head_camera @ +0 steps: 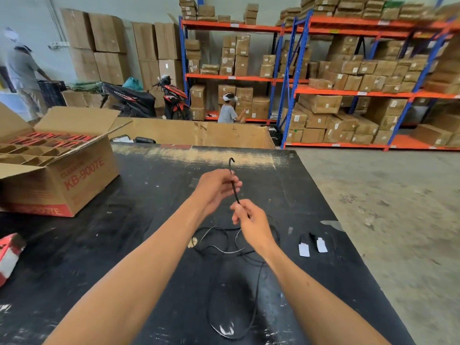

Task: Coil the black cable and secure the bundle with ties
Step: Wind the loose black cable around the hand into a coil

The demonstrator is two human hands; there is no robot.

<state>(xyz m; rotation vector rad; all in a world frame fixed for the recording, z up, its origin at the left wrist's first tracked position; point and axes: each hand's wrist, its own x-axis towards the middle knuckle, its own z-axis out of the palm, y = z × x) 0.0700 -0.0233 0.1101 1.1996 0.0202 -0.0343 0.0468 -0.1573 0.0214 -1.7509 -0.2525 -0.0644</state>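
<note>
1 black cable [234, 188] runs between 2 hands: the left hand [217, 186] pinches it near its free end, the right hand [250, 219] grips it lower, and the rest lies in loose loops on the black tabletop [149, 232]. 2 ties [312, 242] (white tags, black tails) lie right of the loops. 1 open cardboard box [62, 175], printed "KB-9007E", holds dividers and red packs.

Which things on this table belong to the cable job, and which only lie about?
Job: black cable, held by left hand and right hand; ties.
Lying about: open cardboard box, red-and-white object.
</note>
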